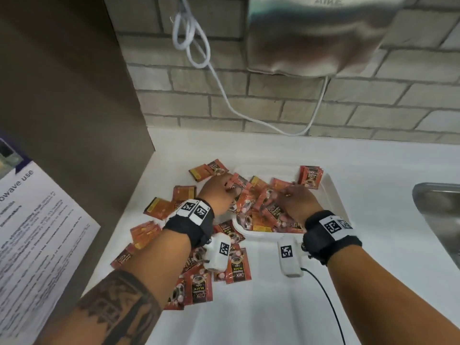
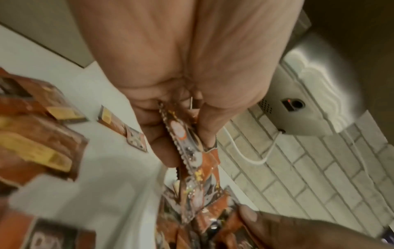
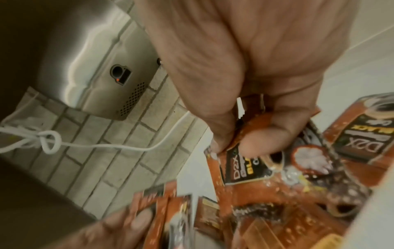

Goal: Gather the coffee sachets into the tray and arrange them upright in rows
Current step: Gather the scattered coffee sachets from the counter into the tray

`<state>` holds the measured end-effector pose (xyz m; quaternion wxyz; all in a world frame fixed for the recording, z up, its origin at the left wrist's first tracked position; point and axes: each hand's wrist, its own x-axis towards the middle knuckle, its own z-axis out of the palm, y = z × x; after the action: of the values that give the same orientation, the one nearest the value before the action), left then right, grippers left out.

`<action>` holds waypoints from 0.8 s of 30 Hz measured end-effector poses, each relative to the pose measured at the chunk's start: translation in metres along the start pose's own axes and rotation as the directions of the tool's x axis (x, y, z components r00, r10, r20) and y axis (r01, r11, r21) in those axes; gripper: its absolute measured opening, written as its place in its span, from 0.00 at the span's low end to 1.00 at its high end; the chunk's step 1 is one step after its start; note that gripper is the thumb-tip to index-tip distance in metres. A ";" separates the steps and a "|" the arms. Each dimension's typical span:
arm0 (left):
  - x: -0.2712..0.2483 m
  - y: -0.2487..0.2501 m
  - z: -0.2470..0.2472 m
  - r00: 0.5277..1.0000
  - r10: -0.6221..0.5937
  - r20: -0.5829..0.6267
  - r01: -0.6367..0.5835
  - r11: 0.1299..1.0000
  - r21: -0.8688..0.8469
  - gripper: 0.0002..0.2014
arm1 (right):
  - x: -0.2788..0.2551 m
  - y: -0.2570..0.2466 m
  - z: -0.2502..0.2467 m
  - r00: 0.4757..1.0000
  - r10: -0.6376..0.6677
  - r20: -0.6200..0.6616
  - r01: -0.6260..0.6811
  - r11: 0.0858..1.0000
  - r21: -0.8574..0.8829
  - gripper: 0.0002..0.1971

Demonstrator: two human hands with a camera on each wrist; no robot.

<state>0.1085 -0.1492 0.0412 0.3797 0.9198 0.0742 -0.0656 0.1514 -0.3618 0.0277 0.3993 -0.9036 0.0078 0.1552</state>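
Orange-and-black coffee sachets (image 1: 258, 207) lie heaped in the white tray (image 1: 333, 192) on the counter. A few sachets (image 1: 311, 174) stand upright at the tray's far right corner. Loose sachets (image 1: 159, 207) are scattered on the counter left of the tray, and more (image 1: 199, 290) lie under my left forearm. My left hand (image 1: 219, 192) pinches a small bunch of sachets (image 2: 187, 156) edge-on over the tray's left side. My right hand (image 1: 296, 199) is over the heap, its thumb and fingers gripping a sachet (image 3: 241, 146).
A steel sink (image 1: 438, 207) lies at the right. A hand dryer (image 1: 311, 33) hangs on the brick wall with a white cord (image 1: 224, 90) drooping to the counter's back. A brown panel (image 1: 74, 95) and a printed notice (image 1: 37, 232) stand at the left.
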 end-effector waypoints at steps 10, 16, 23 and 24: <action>0.010 0.010 0.049 0.997 -0.013 0.074 0.004 0.993 0.115 0.18 | -0.010 0.007 0.001 0.993 -0.012 0.116 0.038 0.973 -0.227 0.10; 0.014 0.004 0.050 0.998 0.045 0.048 -0.055 0.974 0.219 0.25 | -0.010 0.007 0.002 0.994 -0.022 0.111 0.051 0.962 -0.267 0.14; 0.010 -0.007 0.039 0.996 0.086 -0.017 -0.083 0.986 0.144 0.21 | -0.011 -0.010 0.003 0.999 0.027 0.032 -0.014 0.933 -0.359 0.17; 0.011 -0.009 0.035 0.995 0.087 -0.043 -0.080 0.987 0.136 0.19 | -0.011 -0.014 0.003 1.000 0.015 0.006 -0.011 0.936 -0.351 0.17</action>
<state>0.1152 -0.1671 0.0087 0.3174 0.9469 0.0404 -0.0320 0.1422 -0.3519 0.0390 0.2306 -0.9596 -0.0158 0.1606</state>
